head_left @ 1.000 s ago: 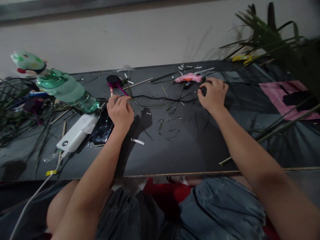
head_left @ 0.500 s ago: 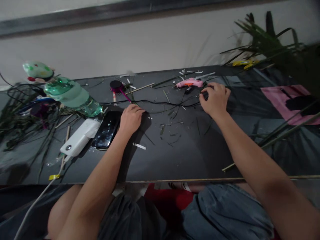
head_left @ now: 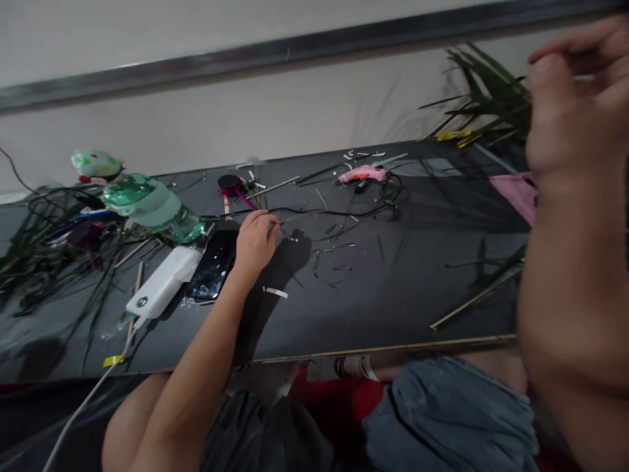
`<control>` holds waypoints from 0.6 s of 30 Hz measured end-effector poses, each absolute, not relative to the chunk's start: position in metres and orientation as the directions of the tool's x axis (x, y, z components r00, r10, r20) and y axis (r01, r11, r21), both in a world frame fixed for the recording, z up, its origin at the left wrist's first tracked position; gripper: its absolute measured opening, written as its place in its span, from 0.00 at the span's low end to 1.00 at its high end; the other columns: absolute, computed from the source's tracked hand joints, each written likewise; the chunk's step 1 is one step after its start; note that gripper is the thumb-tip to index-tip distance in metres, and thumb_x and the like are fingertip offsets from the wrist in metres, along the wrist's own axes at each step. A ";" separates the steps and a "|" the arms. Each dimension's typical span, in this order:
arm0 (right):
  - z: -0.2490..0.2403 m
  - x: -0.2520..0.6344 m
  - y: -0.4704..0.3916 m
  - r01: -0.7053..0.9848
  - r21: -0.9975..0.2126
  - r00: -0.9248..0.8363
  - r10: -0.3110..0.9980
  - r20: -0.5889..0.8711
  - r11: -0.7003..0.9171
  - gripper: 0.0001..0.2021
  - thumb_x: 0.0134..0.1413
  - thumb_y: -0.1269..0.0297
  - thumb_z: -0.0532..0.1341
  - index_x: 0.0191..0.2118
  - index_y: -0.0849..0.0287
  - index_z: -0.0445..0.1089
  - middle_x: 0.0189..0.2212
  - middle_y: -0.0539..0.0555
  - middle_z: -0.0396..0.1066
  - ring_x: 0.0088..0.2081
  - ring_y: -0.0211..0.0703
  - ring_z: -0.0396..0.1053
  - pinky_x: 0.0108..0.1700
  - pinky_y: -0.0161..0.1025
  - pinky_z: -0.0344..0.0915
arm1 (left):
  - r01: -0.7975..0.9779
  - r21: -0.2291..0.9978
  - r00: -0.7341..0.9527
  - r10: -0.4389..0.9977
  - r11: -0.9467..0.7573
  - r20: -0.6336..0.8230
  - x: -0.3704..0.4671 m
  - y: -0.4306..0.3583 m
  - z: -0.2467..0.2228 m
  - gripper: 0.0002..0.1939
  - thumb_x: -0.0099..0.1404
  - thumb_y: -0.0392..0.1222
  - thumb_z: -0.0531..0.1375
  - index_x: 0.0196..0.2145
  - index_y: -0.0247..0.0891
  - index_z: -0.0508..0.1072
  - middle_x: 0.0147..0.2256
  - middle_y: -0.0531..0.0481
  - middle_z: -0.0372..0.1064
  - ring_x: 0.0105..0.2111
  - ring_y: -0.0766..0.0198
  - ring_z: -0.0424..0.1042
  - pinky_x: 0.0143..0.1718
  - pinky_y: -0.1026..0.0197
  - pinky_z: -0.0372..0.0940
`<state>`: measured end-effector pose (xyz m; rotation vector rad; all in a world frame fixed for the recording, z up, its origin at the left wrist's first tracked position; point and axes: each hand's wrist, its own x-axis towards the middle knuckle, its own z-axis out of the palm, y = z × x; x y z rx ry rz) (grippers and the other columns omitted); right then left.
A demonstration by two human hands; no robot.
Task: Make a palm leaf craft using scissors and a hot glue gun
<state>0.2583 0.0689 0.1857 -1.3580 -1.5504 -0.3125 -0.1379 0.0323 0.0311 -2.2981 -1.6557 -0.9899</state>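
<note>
Two bare hands are at work over a dark table (head_left: 373, 305), one low, one high. The left hand (head_left: 256, 242) is down at the tabletop, its fingers bent close to the thumb in a narrow curl; I can't tell whether anything thin is pinched there. Just beyond its fingertips a black cord (head_left: 324, 212) runs to the right across the table, toward a dark loop of cord (head_left: 392, 195) beside a pink glue gun (head_left: 362, 174). Up on the right, well above the tabletop, the right hand (head_left: 578, 111) is blurred and partly out of sight, fingers curving toward the thumb; whether it grips something I cannot tell.

Immediately left of the left hand lies a black phone (head_left: 213, 265), with a white device (head_left: 162, 282) beside it. Farther left is a green bottle (head_left: 152, 203), and on the far side a black disc (head_left: 229, 183) with a purple stem. Green leaves (head_left: 491, 92) spread at the far right, near a pink sheet (head_left: 515, 192). A white strip (head_left: 276, 292) lies nearer me.
</note>
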 end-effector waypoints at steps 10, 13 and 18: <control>0.104 0.289 0.034 0.998 -0.035 -0.058 0.984 -0.171 0.053 0.16 0.51 0.48 0.63 0.35 0.55 0.78 0.36 0.58 0.77 0.38 0.52 0.72 0.38 0.45 0.63 | 0.753 0.563 -0.036 0.833 -0.340 0.553 -0.124 -0.006 0.089 0.03 0.66 0.40 0.56 0.37 0.41 0.69 0.28 0.53 0.73 0.28 0.67 0.72 0.32 0.64 0.64; 0.080 0.293 0.037 1.000 -0.006 -0.029 0.936 -0.351 0.029 0.13 0.45 0.48 0.67 0.30 0.53 0.76 0.34 0.56 0.76 0.35 0.52 0.72 0.38 0.46 0.64 | 0.627 0.698 -0.090 0.858 -0.346 0.506 -0.130 -0.011 0.092 0.03 0.66 0.42 0.56 0.36 0.41 0.67 0.27 0.54 0.71 0.28 0.67 0.72 0.33 0.64 0.66; 0.067 0.280 0.040 0.991 -0.065 -0.125 0.967 -0.221 0.113 0.10 0.49 0.54 0.64 0.33 0.53 0.76 0.36 0.56 0.76 0.37 0.53 0.73 0.38 0.48 0.67 | 0.432 0.861 -0.154 0.918 -0.270 0.365 -0.150 -0.024 0.081 0.07 0.63 0.46 0.59 0.34 0.40 0.68 0.25 0.53 0.70 0.26 0.67 0.70 0.32 0.64 0.67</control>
